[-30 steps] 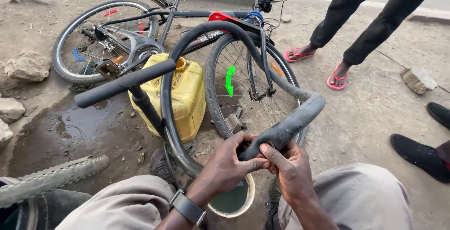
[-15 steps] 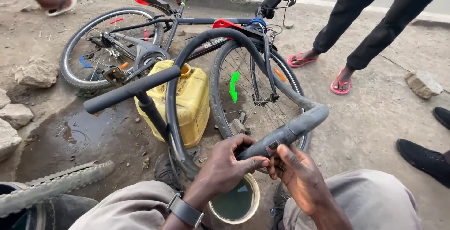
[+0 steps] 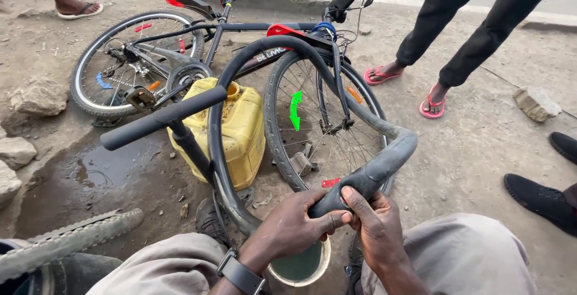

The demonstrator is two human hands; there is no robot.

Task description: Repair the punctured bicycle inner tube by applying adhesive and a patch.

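Note:
A black bicycle inner tube (image 3: 240,72) loops up in front of me, partly inflated on its right side. Both my hands grip its lower stretch side by side. My left hand (image 3: 294,223), with a watch on the wrist, wraps the tube from the left. My right hand (image 3: 375,226) pinches it from the right, thumb on top. Directly beneath them stands a small round bowl (image 3: 300,268) of greenish water. My knees in grey trousers frame the bowl.
A bicycle (image 3: 234,60) lies on the dirt ahead, a yellow jerrycan (image 3: 237,130) against it. A black pump handle (image 3: 162,118) stands left of the tube. A knobby tyre (image 3: 66,241) lies lower left, beside rocks (image 3: 36,97) and a puddle. People's feet stand at the right and top left.
My hands have shifted along the tube and the view has tilted slightly; the tube's inflated section now sits higher on the right. A sandalled foot has come into view at top left.

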